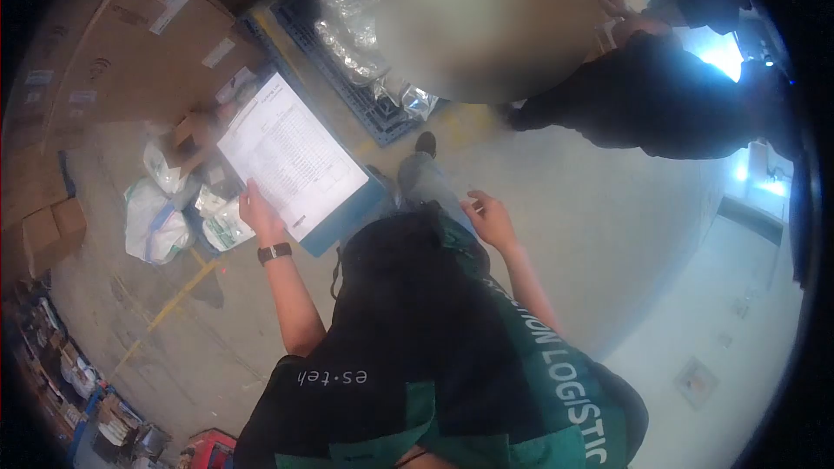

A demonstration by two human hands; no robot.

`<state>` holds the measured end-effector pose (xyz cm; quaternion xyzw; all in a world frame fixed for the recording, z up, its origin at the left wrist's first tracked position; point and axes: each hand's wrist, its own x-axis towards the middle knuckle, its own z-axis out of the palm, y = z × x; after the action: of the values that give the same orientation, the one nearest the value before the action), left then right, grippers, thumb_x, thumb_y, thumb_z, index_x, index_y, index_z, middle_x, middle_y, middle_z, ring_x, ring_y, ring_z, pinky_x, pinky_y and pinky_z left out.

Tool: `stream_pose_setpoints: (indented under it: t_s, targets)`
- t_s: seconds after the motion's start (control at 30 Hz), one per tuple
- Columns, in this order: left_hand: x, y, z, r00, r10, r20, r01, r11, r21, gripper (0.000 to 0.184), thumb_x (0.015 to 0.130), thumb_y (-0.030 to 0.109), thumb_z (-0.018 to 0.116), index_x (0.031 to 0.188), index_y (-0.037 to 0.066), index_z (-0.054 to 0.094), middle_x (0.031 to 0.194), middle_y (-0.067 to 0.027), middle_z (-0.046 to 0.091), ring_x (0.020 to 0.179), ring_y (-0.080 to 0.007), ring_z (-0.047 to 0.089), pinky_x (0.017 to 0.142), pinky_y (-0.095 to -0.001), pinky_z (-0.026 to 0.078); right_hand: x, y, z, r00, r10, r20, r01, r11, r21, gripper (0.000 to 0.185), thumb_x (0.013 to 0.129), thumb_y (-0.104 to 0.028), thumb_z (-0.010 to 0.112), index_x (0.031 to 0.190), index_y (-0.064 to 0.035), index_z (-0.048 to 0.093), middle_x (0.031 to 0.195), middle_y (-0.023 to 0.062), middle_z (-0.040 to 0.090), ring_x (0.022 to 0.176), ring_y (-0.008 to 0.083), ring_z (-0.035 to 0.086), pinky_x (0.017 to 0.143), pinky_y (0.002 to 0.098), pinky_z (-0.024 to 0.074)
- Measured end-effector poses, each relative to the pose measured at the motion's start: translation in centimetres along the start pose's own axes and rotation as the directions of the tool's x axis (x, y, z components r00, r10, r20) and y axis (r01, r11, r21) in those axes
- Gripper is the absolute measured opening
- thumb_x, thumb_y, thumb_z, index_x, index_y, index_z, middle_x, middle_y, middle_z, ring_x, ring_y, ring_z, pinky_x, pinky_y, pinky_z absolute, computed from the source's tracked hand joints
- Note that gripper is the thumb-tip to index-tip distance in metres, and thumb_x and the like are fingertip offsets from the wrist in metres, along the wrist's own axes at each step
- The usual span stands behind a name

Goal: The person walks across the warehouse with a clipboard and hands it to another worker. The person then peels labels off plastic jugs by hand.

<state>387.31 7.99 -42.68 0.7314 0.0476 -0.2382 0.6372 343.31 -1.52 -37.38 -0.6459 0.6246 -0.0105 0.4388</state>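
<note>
My left hand (261, 213), with a dark watch on its wrist, grips the lower left edge of a blue clipboard (352, 213). On the clipboard lies a white printed sheet (291, 156) bearing a table of small rows, too fine to read. Beside my right thigh hangs my right hand (491, 221), apart from the clipboard. Its fingers are curled in, and whatever they hold, if anything, is too small to make out.
Large cardboard boxes (130, 61) stand at the upper left. White plastic bags (156, 221) lie on the floor near the clipboard. Ahead is a dark pallet (382, 126) with plastic-wrapped goods (347, 26). A person in dark clothing (643, 95) bends over at the upper right.
</note>
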Motion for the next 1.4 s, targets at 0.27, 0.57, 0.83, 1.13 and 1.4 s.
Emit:
stream_pose_setpoints:
  t_s: [0.27,0.57,0.83,1.13,1.4]
  targets:
    - [-0.2,0.2,-0.1,1.000,-0.008,0.022,0.006,0.998,0.059,0.037,0.096,0.025,0.062,0.109,-0.008,0.052,0.105,-0.0132,0.060,0.095,-0.0187,0.056,0.084,-0.0339,0.047,1.7,-0.4,0.6,0.998,0.007,0.064,-0.002,0.998,-0.070,0.041,0.089,-0.034,0.065,0.117,-0.0038,0.064,0.092,0.0172,0.072,0.089,0.0346,0.069,0.079,0.0432,0.0529]
    - [-0.9,1.9,3.1,0.983,0.097,0.155,-0.111,0.990,0.084,0.028,0.095,0.021,0.064,0.099,-0.006,0.057,0.094,-0.0099,0.062,0.085,-0.0156,0.055,0.077,-0.0322,0.047,3.7,-4.7,0.8,0.994,-0.094,0.064,0.072,0.955,0.288,0.044,0.091,-0.032,0.064,0.118,0.0036,0.062,0.087,0.0171,0.071,0.083,0.0265,0.069,0.076,0.0356,0.0523]
    - [-3.5,5.6,9.6,0.917,0.316,0.243,-0.327,0.945,0.006,0.022,0.093,0.019,0.068,0.095,0.001,0.055,0.091,-0.0034,0.063,0.084,-0.0089,0.053,0.071,-0.0258,0.044,8.4,-11.9,0.4,0.947,-0.322,0.004,0.274,0.812,0.515,0.047,0.097,-0.034,0.058,0.123,0.0043,0.059,0.101,0.0131,0.068,0.089,0.0187,0.064,0.080,0.0320,0.0511]
    - [-5.2,6.8,10.1,0.945,0.262,0.196,-0.226,0.956,-0.188,0.028,0.095,0.019,0.065,0.109,-0.003,0.057,0.099,-0.0070,0.063,0.088,-0.0127,0.057,0.078,-0.0274,0.047,7.7,-16.9,0.2,0.893,-0.448,0.037,0.391,0.815,0.427,0.048,0.099,-0.033,0.057,0.127,0.0056,0.057,0.120,0.0164,0.066,0.110,0.0190,0.059,0.096,0.0349,0.0442]
    - [-4.0,4.1,5.6,0.916,-0.001,0.402,-0.031,0.997,0.074,0.043,0.095,0.031,0.063,0.126,0.004,0.054,0.109,-0.0076,0.062,0.103,-0.0176,0.059,0.078,-0.0322,0.050,10.2,-15.7,1.5,0.873,-0.483,-0.068,0.447,0.736,0.509,0.042,0.097,-0.029,0.060,0.116,0.0090,0.062,0.107,0.0167,0.069,0.098,0.0203,0.062,0.087,0.0360,0.0476]
